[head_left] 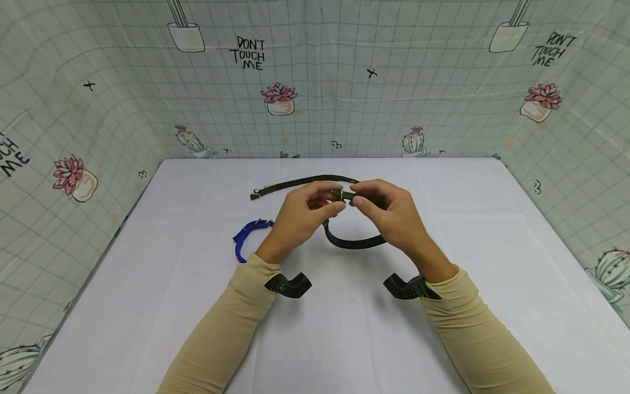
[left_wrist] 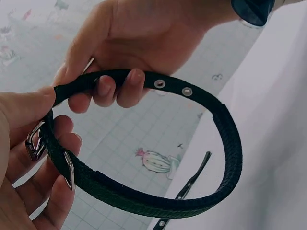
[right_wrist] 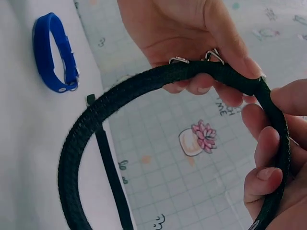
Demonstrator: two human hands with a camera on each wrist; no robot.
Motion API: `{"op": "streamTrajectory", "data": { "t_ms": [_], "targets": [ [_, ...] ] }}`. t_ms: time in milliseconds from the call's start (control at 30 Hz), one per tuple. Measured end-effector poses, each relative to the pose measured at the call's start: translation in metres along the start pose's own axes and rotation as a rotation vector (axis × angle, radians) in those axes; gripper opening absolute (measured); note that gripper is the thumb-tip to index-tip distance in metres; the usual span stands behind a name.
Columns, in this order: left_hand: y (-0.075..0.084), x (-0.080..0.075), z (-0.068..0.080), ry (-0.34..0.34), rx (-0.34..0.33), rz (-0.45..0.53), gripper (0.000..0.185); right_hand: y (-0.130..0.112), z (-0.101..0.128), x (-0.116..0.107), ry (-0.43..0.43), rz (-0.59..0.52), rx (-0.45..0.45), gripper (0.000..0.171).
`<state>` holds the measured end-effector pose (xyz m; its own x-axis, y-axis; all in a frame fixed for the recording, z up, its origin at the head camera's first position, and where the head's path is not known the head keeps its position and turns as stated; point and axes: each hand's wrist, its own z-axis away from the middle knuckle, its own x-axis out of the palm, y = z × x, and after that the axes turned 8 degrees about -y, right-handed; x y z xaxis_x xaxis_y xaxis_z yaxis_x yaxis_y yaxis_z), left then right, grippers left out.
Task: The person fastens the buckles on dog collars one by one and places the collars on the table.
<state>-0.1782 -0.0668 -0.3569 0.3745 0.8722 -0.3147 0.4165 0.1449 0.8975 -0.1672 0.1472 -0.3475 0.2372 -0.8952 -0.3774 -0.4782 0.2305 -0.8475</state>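
Both hands hold a dark green buckle collar [head_left: 354, 244], bent into a loop above the table. My left hand [head_left: 301, 213] pinches it at the buckle end; the metal buckle [left_wrist: 32, 149] and a metal loop [left_wrist: 70, 171] lie by its fingers in the left wrist view. With thumb and fingers my right hand [head_left: 394, 214] grips the other end of the strap, where metal eyelets [left_wrist: 159, 84] show. The two ends meet between the fingertips. Whether the strap passes through the buckle is hidden by the fingers.
Behind the hands, a second dark strap [head_left: 295, 182] with metal fittings lies on the white table [head_left: 334, 339]. A blue collar [right_wrist: 43, 55] is left of the left hand, partly covered by that wrist in the head view. Printed cloth walls [head_left: 325, 120] enclose the table's back and sides.
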Motion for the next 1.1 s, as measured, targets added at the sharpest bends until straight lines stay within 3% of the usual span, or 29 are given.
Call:
{"op": "streamTrajectory", "data": {
  "t_ms": [300,467,733,1100],
  "targets": [
    [-0.001,0.004,0.001,-0.058,-0.014,-0.068,0.026,0.005,0.001,0.004,-0.076,-0.010,0.043,0.024],
    [-0.001,0.007,0.001,-0.060,-0.007,-0.101,0.022,0.008,0.001,0.006,-0.070,-0.012,0.051,0.023],
    [-0.002,0.007,0.000,-0.084,-0.029,0.022,0.024,0.009,0.000,0.007,-0.040,-0.061,0.026,0.020],
    [-0.002,0.011,-0.001,-0.040,-0.011,0.109,0.021,0.005,-0.001,0.002,-0.097,-0.012,0.155,0.019]
  ]
}}
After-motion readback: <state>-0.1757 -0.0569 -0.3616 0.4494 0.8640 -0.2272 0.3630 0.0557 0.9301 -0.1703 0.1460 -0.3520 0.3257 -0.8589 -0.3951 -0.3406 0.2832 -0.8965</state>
